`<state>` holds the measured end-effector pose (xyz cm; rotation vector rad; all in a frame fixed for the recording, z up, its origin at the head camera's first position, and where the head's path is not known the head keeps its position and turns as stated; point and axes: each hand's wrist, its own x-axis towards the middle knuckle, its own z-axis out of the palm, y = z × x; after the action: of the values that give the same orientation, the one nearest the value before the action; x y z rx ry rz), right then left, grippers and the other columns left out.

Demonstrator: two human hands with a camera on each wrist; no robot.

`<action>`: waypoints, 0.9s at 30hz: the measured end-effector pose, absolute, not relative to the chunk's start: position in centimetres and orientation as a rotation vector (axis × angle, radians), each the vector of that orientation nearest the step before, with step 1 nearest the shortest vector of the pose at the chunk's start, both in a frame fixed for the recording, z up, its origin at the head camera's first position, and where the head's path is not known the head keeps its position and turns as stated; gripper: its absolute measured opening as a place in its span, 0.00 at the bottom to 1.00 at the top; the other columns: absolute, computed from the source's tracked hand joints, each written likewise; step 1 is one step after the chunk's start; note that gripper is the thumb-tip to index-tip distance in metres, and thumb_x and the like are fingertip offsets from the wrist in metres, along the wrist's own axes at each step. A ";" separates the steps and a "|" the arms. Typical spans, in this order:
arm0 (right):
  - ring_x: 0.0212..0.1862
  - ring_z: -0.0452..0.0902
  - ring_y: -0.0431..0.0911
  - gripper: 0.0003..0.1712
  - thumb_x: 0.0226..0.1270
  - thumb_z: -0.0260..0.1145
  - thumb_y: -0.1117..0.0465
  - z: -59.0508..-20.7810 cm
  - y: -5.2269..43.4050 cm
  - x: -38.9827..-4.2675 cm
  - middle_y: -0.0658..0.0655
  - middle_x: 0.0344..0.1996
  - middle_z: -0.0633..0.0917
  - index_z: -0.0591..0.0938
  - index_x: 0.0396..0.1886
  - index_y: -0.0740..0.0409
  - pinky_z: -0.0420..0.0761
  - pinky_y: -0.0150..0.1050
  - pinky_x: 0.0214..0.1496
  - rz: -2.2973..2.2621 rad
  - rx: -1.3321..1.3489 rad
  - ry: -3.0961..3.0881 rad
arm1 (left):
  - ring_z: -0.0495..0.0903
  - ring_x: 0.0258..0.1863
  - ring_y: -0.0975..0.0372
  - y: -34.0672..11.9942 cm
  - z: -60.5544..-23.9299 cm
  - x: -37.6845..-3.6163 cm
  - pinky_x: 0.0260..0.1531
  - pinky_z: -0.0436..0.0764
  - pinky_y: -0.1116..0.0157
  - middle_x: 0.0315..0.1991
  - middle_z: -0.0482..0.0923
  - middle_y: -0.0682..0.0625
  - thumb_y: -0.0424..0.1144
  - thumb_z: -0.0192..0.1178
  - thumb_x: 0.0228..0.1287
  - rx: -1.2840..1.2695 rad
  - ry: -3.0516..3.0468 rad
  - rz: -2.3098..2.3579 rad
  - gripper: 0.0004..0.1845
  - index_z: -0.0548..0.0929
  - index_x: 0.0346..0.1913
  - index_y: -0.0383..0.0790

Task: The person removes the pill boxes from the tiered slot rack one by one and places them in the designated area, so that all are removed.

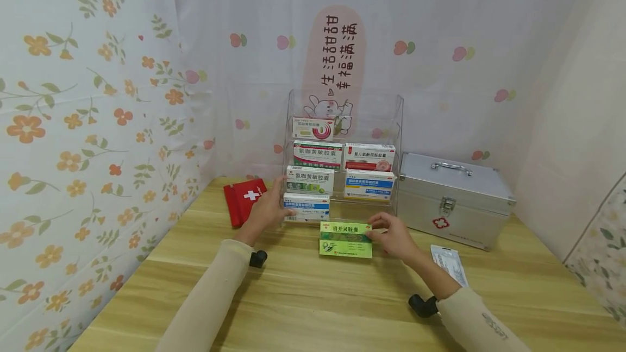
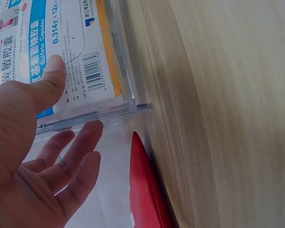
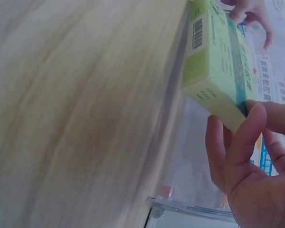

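Note:
A clear display rack (image 1: 359, 211) stands on the table with medicine boxes on its tiers. My left hand (image 1: 264, 208) holds the rack's left side, its thumb over the blue-and-white medicine box (image 2: 69, 78) on the lowest tier and its other fingers outside the side panel. Between thumb and fingers, my right hand (image 1: 394, 238) pinches the right end of a green medicine box (image 1: 345, 247) in front of the lowest tier. Seen from the right wrist, the green box (image 3: 223, 61) is tilted, with its barcode end showing. Its far end lies away from that hand.
Beside the rack on the left lies a red pouch (image 1: 239, 208) with a white cross. A silver first-aid case (image 1: 455, 200) stands to the right. A small white-and-blue packet (image 1: 449, 265) lies in front of the case, near my right forearm.

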<state>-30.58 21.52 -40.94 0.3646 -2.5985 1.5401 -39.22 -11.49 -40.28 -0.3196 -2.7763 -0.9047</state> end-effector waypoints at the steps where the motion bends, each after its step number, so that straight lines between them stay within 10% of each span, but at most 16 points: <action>1: 0.15 0.71 0.47 0.09 0.65 0.68 0.69 -41.0 21.5 -30.6 0.67 0.44 0.85 0.80 0.43 0.66 0.67 0.33 0.13 1.533 0.362 -2.603 | 0.80 0.47 0.52 -11.5 -40.3 -39.2 0.39 0.84 0.54 0.60 0.77 0.43 0.47 0.77 0.52 -0.319 -2.779 -0.904 0.53 0.50 0.74 0.59; 17: 0.42 0.85 0.53 0.21 0.62 0.71 0.68 -41.9 21.5 -30.7 0.70 0.54 0.78 0.78 0.53 0.68 0.82 0.41 0.27 1.687 0.386 -2.670 | 0.79 0.41 0.55 -11.5 -40.2 -39.1 0.36 0.84 0.57 0.53 0.79 0.45 0.48 0.75 0.54 -0.338 -2.807 -0.876 0.53 0.48 0.74 0.59; 27: 0.41 0.83 0.50 0.23 0.63 0.70 0.69 -42.2 21.8 -30.8 0.71 0.57 0.76 0.77 0.57 0.69 0.85 0.43 0.31 1.689 0.457 -2.722 | 0.80 0.38 0.56 -11.5 -40.2 -39.1 0.34 0.83 0.59 0.49 0.80 0.46 0.48 0.74 0.55 -0.343 -2.807 -0.857 0.53 0.46 0.74 0.60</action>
<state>-30.83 21.84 -42.25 0.4573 -2.7215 1.6890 -39.15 -11.50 -40.21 -0.3434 -2.8067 -0.8567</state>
